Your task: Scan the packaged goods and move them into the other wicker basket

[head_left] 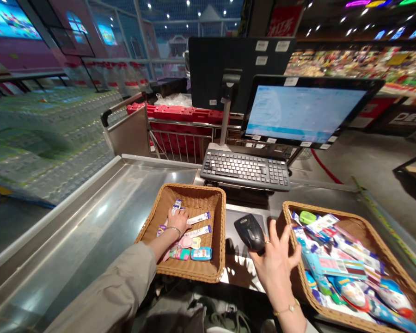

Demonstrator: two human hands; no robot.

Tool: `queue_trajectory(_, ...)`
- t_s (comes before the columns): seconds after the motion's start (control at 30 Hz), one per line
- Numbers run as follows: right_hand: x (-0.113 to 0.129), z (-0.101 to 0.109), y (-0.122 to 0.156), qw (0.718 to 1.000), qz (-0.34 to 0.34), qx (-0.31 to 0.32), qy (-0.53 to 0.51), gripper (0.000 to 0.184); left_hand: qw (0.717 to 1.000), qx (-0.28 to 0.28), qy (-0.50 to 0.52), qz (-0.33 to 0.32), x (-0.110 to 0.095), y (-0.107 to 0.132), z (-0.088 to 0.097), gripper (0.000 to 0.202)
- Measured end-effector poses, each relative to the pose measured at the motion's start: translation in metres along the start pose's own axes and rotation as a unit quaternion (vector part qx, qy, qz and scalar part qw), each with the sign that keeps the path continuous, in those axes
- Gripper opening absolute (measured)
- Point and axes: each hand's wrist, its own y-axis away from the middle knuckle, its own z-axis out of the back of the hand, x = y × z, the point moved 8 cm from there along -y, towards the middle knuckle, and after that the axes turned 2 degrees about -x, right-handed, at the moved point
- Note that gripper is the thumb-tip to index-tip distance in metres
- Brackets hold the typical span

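Note:
My left hand reaches into the left wicker basket, fingers apart over slim white-and-purple packets. One packet lies right at its fingertips; whether it is touched is unclear. Nearer me in that basket are a blue-and-white pack and a pink item. Between the baskets, my right hand has its fingers spread. A black handheld barcode scanner is against its thumb side, its handle partly hidden. The right wicker basket, beside that hand, holds many colourful packaged goods.
A keyboard stands behind the baskets, beneath a lit monitor and a second dark screen. The metal counter stretches left with a raised edge. Beyond it are a cart and stacked bottle packs.

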Motion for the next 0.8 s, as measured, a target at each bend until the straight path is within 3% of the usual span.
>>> queue_trajectory(0.2,-0.004,-0.002,0.002,1.0,-0.004,0.004,0.005,0.037,1.0,0.011,-0.02,-0.015,-0.007,0.005,-0.011,0.018)
queue_trajectory(0.4,-0.008,-0.001,0.003,1.0,-0.011,-0.003,0.011,0.036,0.999,0.01,-0.024,-0.038,-0.015,0.004,-0.004,0.014)
queue_trajectory(0.57,-0.01,-0.002,0.003,1.0,-0.013,-0.001,0.0,0.036,0.999,-0.007,-0.012,-0.04,-0.014,-0.002,0.017,0.013)
queue_trajectory(0.8,0.0,0.009,0.0,0.999,-0.001,-0.019,-0.037,0.021,0.997,-0.072,-0.006,-0.038,-0.017,0.004,0.064,0.022)
